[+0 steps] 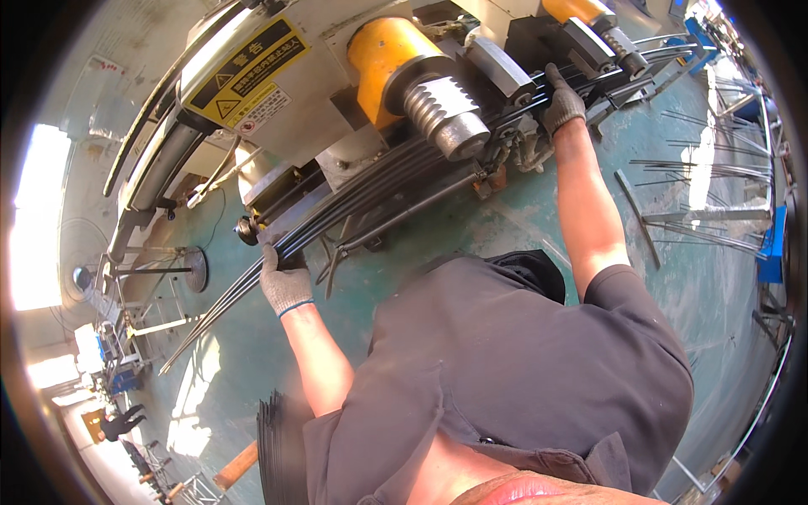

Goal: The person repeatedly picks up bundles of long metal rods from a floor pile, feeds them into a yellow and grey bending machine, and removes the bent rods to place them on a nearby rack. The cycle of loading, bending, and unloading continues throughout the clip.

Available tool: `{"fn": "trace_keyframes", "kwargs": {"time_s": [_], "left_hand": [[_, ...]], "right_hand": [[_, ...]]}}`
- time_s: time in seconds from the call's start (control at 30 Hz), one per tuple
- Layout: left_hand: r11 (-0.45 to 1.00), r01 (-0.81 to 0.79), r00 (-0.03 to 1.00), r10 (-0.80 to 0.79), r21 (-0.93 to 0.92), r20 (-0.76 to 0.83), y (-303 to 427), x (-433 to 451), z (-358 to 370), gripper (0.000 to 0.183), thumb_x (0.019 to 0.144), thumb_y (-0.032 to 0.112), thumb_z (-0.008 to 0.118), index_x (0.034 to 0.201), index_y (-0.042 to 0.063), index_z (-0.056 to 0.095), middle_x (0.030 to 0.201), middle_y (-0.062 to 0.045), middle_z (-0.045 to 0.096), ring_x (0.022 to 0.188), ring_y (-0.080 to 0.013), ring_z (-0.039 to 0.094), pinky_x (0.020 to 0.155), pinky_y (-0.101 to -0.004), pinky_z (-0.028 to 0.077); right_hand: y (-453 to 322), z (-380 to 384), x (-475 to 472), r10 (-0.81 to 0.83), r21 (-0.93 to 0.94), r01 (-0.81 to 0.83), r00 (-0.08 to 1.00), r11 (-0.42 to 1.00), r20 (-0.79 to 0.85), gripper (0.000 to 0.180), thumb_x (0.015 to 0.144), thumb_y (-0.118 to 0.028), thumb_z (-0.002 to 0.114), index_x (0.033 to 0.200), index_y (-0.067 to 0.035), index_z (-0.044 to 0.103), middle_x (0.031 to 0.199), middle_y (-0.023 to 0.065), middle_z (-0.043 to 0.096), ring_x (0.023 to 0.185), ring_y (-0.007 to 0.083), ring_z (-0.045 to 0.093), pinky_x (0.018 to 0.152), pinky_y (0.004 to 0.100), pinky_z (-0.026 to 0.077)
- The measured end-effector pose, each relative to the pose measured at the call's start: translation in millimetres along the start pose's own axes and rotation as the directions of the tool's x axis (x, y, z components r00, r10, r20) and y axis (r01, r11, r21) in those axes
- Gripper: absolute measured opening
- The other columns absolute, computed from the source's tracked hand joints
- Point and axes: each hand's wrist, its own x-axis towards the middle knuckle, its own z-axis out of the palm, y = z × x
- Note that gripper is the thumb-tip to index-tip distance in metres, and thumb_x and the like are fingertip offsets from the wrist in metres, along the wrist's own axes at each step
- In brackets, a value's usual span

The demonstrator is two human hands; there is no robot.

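My left hand [285, 281], in a grey knit work glove with a blue cuff edge, is closed around a bundle of long thin metal rods [341, 211]. The free ends of the rods fan out slightly beyond it, down to the left. Further along the same bundle, at the upper right, my gloved right hand [564, 104] grips the rods, its fingers partly hidden. Between my hands the bundle runs along the front of a large machine [309, 120]. Just above the rods projects an orange housing [394, 63] with a ridged steel spindle [445, 117].
A second orange housing [577, 9] juts out near my right hand. Below the rods runs a metal bar [416, 211]. Racks with loose rods [701, 167] stand at the right. More dark rods [278, 448] lie at my lower left. A person [120, 424] is in the far left background.
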Motion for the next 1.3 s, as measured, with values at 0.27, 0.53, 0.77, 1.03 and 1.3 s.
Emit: {"fn": "trace_keyframes", "kwargs": {"time_s": [0.27,0.53,0.77,1.03,1.3], "left_hand": [[0.998,-0.040,0.998,0.037,0.044,0.058,4,-7,4,0.034,0.107,0.021,0.060,0.127,-0.007,0.063,0.120,-0.019,0.070,0.115,-0.0353,0.068,0.108,-0.0499,0.054],[0.999,-0.002,0.977,0.011,-0.041,0.214,9,-12,-16,0.043,0.106,0.019,0.061,0.141,-0.005,0.056,0.142,-0.020,0.063,0.131,-0.0375,0.061,0.117,-0.0539,0.047],[0.996,-0.057,0.995,0.063,-0.070,0.079,4,1,-9,0.043,0.109,0.027,0.058,0.138,-0.003,0.060,0.139,-0.018,0.066,0.129,-0.0342,0.062,0.116,-0.0527,0.048],[1.000,0.015,0.994,-0.014,-0.004,0.107,34,45,-32,0.030,0.110,0.014,0.051,0.131,-0.003,0.065,0.128,-0.015,0.071,0.121,-0.0303,0.067,0.111,-0.0464,0.052],[0.995,-0.071,0.997,0.068,0.072,0.039,6,16,8,0.033,0.110,0.017,0.053,0.130,-0.007,0.065,0.129,-0.019,0.069,0.122,-0.0306,0.066,0.112,-0.0445,0.051]], "right_hand": [[6,11,-13,0.086,-0.018,-0.086,0.996,0.996,-0.002,0.018,0.096,-0.013,0.080,0.105,0.001,0.072,0.097,0.0123,0.074,0.082,0.0297,0.071,0.064,0.0467,0.062],[6,15,-10,0.049,-0.048,-0.051,0.997,0.998,-0.055,0.017,0.100,-0.014,0.074,0.108,0.000,0.071,0.098,0.0121,0.073,0.081,0.0270,0.070,0.065,0.0390,0.058],[-2,2,-2,0.097,-0.098,-0.092,0.994,0.991,0.042,0.021,0.102,-0.011,0.068,0.115,0.006,0.069,0.103,0.0172,0.071,0.084,0.0330,0.069,0.070,0.0505,0.062],[4,7,-16,0.028,-0.131,-0.018,0.997,0.991,0.071,0.021,0.099,-0.017,0.075,0.107,0.002,0.070,0.090,0.0112,0.071,0.078,0.0285,0.071,0.070,0.0466,0.064],[54,4,-54,-0.227,-0.373,0.216,0.974,0.902,0.015,0.020,0.094,-0.021,0.074,0.104,-0.004,0.073,0.082,0.0052,0.069,0.073,0.0210,0.067,0.078,0.0395,0.055]]}}
